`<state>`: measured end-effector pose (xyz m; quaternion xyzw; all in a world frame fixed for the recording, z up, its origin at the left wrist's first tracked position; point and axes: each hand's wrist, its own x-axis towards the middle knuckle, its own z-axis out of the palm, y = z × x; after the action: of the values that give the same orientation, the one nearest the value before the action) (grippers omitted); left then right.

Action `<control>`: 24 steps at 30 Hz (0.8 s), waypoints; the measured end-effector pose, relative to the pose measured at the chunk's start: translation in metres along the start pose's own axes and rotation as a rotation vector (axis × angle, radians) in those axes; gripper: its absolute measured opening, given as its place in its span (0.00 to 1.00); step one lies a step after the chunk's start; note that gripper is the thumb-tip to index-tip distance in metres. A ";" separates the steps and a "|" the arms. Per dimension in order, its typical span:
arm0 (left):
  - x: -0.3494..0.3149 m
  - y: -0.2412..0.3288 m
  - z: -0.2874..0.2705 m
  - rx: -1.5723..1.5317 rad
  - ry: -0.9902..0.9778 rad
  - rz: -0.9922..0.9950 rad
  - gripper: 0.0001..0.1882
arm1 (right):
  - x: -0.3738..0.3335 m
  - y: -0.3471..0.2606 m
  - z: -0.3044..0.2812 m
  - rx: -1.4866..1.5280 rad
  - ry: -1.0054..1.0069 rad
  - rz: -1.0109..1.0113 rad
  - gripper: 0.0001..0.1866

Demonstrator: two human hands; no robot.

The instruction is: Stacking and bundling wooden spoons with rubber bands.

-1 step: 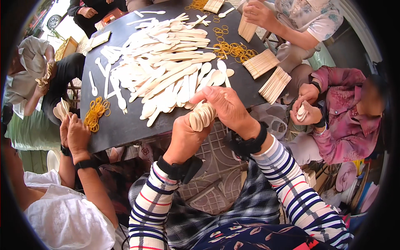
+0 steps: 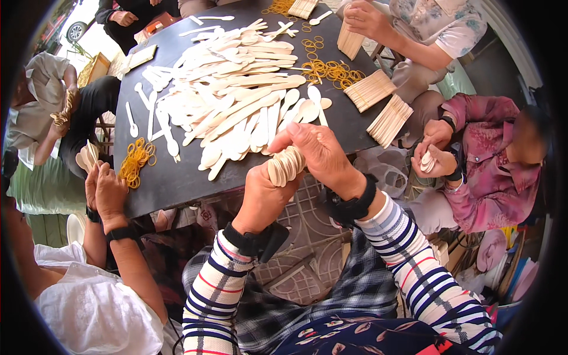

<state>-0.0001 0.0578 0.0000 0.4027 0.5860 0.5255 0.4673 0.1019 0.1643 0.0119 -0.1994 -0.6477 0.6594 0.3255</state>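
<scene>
A bundle of wooden spoons (image 2: pixel 286 167) is held over the table's near edge, its rounded ends stacked in a row. My left hand (image 2: pixel 263 198) is closed around the bundle from below and the left. My right hand (image 2: pixel 324 155) curls over its right side, thumb and forefinger bent at the top. The fingertips on the bundle's far side are hidden. Just beyond my hands lies a large heap of loose wooden spoons (image 2: pixel 236 89).
On the dark table (image 2: pixel 183 188) lie yellow rubber bands (image 2: pixel 137 163), a further band pile (image 2: pixel 334 74) and spoon bundles (image 2: pixel 371 90). A co-worker's hands (image 2: pixel 106 192) hold spoons at left; another person's hands (image 2: pixel 435 151) hold spoons at right. Others sit around the far side.
</scene>
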 end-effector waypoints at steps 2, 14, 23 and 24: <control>-0.002 -0.002 0.004 -0.076 0.020 -0.009 0.06 | -0.003 0.001 0.006 -0.009 0.015 0.011 0.26; 0.004 -0.002 -0.025 -0.496 0.211 -0.105 0.11 | 0.019 0.023 -0.080 -1.237 0.246 0.289 0.12; 0.005 -0.002 -0.031 -0.622 0.204 -0.123 0.11 | 0.026 0.040 -0.078 -1.397 0.323 0.351 0.10; 0.005 -0.002 -0.031 -0.622 0.206 -0.123 0.11 | 0.027 0.039 -0.079 -1.400 0.329 0.387 0.10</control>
<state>-0.0310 0.0546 -0.0019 0.1494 0.4647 0.6880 0.5370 0.1305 0.2420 -0.0283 -0.5667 -0.8125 0.0999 0.0931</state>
